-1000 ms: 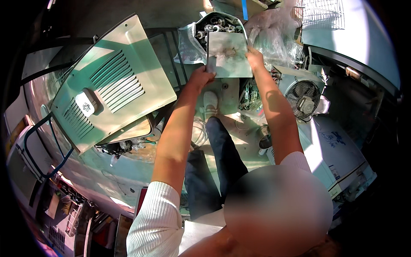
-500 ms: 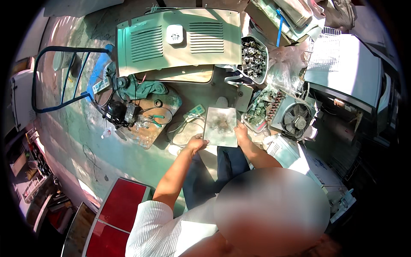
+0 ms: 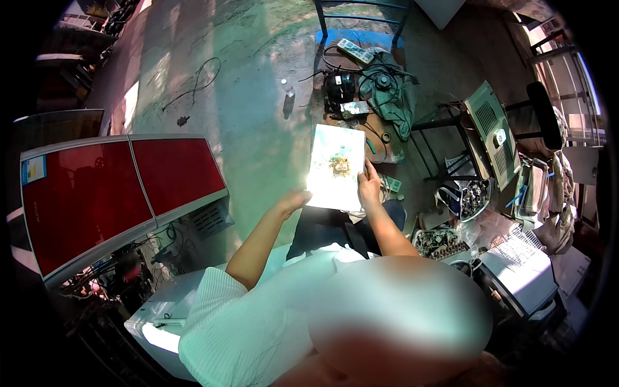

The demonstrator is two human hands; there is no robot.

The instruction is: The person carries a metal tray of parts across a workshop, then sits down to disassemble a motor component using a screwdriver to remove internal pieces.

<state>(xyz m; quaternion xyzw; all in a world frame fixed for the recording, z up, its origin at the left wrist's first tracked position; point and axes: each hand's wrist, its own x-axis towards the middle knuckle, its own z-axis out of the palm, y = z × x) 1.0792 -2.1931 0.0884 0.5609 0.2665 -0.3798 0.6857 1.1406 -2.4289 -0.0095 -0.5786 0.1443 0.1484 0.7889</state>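
Note:
Both my hands hold a flat white rectangular panel (image 3: 336, 166) out in front of me, with a small brown clump of debris near its middle. My left hand (image 3: 293, 200) grips its lower left corner. Along the panel's right edge sits my right hand (image 3: 369, 184), fingers on top. The panel is bright in the sun and held above the concrete floor (image 3: 245, 103). My dark trousers (image 3: 329, 229) show just below it.
A red two-panel appliance (image 3: 109, 193) lies at left with wiring under it. Ahead are a black compressor (image 3: 338, 87), a green cloth (image 3: 393, 97) and a blue frame (image 3: 361, 29). At right stand a pale green vented cover (image 3: 493, 132), circuit boards (image 3: 438, 242) and a white unit (image 3: 522, 271).
My view has swung left, away from the pile of parts, toward the open floor and the red appliance. Both hands have kept hold of the white panel.

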